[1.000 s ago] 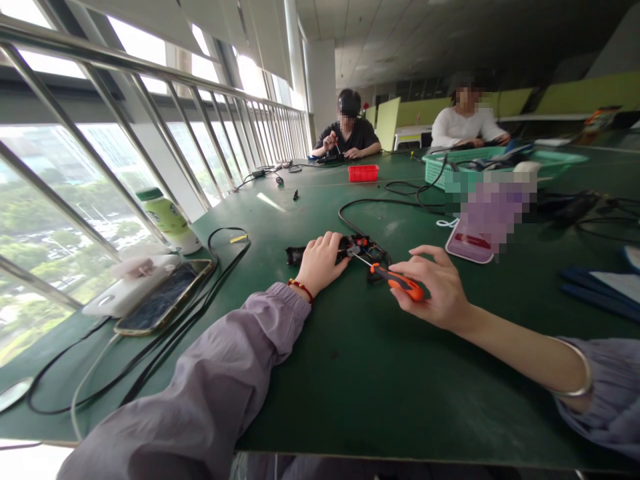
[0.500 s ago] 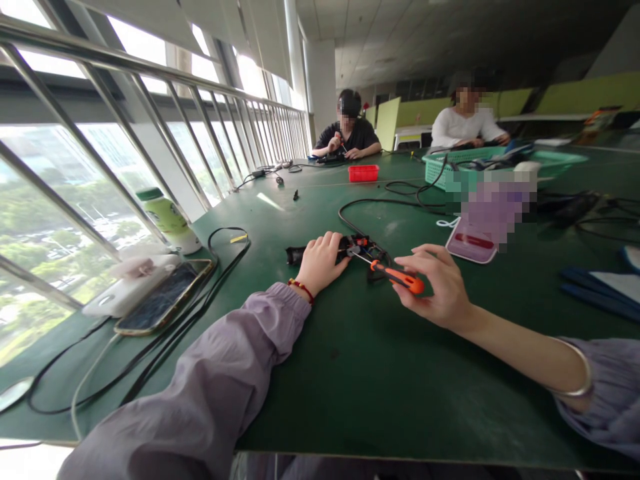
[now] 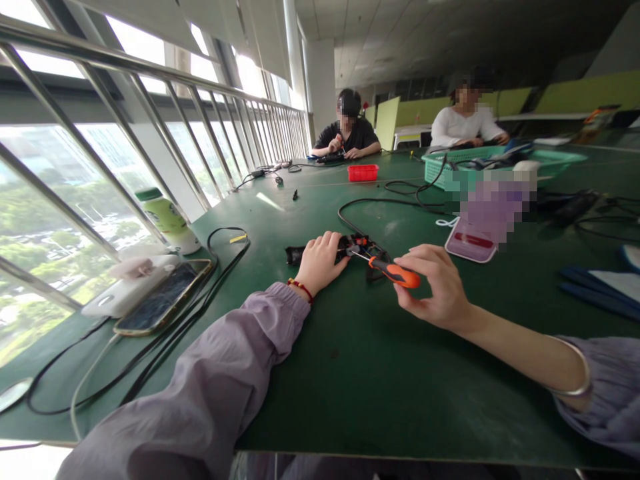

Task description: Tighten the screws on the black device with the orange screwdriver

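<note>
My left hand (image 3: 323, 260) is closed over a black corded device (image 3: 296, 255) lying on the green table, pressing it down. Small parts and wires are exposed at the device's right end; its exact kind I cannot make out. In my right hand (image 3: 436, 285) is a screwdriver (image 3: 403, 275) with an orange and black handle, gripped between thumb and fingers. Its shaft slants left and down to the exposed parts, close to my left fingertips. Whether the tip sits in a screw is too small to tell.
To the left lie a phone (image 3: 165, 297), a white device (image 3: 127, 290), black cables (image 3: 213, 287) and a green-capped bottle (image 3: 167, 220). Further off are a red basket (image 3: 363, 173), a teal basket (image 3: 555, 167) and a purple pouch (image 3: 473, 243). Two people sit at the far side.
The screwdriver handle has turned a little and my right fingers have shifted slightly on it. My left hand and the black device stay in place.
</note>
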A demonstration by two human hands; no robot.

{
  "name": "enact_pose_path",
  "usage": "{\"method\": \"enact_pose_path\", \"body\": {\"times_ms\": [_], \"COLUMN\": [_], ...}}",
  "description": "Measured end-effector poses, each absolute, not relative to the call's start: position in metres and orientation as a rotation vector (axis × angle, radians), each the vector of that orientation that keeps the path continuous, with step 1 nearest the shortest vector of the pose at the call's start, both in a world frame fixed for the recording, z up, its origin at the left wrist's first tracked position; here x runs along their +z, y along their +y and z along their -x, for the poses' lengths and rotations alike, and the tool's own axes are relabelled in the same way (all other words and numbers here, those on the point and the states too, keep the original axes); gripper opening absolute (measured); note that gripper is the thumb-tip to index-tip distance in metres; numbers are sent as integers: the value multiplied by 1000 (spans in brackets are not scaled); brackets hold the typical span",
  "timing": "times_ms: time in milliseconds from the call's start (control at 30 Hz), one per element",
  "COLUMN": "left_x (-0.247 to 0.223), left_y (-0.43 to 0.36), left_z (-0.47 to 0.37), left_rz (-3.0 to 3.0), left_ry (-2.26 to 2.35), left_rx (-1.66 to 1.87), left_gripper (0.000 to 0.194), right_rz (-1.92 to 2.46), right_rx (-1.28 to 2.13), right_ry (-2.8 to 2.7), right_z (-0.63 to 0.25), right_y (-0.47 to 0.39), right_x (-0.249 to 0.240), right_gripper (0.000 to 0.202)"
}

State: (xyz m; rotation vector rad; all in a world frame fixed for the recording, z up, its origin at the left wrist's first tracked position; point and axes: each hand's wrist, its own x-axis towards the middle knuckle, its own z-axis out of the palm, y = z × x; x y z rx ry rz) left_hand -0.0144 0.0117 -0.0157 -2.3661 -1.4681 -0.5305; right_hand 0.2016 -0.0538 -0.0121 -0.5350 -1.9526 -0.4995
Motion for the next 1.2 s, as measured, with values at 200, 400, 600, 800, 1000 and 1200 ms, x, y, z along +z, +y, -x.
{"method": "enact_pose_path", "body": {"times_ms": [200,400,600,800,1000,1200], "left_x": [-16,-15,-17,-17,-16,-16], "left_y": [12,12,13,13,13,13], "left_z": [14,14,14,15,15,15], "left_rz": [2353,2353,2353,2352,2354,2348], "left_ry": [-1451,-1468,-1458,-1453,-1454,-1436], "left_rx": [-541,-536,-540,-548,-543,-550], "left_gripper": [38,38,38,37,38,37], "right_rz": [562,538,623,579,728,638], "right_rx": [-468,-491,-401,-400,-280,-315], "right_ry": [-2021,-1953,-2044,-2034,-2263,-2157], "right_z": [-201,-202,-203,-203,-202,-205], "right_y": [-54,-54,-54,-54,-56,-55], "right_x": [-12,-12,-15,-15,-15,-17], "right_gripper": [36,43,32,39,24,17]}}
